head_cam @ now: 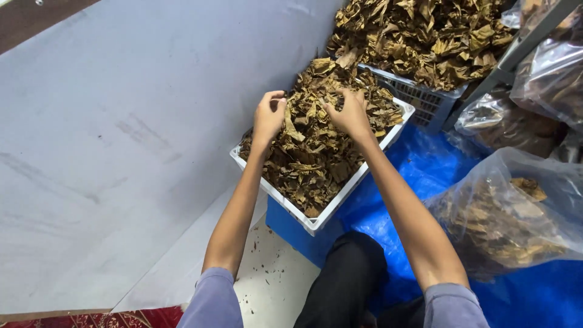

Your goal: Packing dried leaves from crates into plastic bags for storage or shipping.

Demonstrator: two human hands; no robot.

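dried brown leaves [316,161] fill a white crate [306,220] — left hand [269,115] and right hand [349,112] buried in them

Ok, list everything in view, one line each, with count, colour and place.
Near crate: one, white, centre, heaped with dried leaves.
Dried leaves: brown heap, in the near crate.
Far crate: one, grey-white, behind the near crate, also piled with leaves.
Clear bags: several, holding brown leaves, right side.
Tarp: one, blue, under the crates and bags.
Wall: grey-white, left.
Rug: red patterned, bottom left.
Left hand: grip on leaves at the heap's left.
Right hand: grip on leaves at the heap's top.
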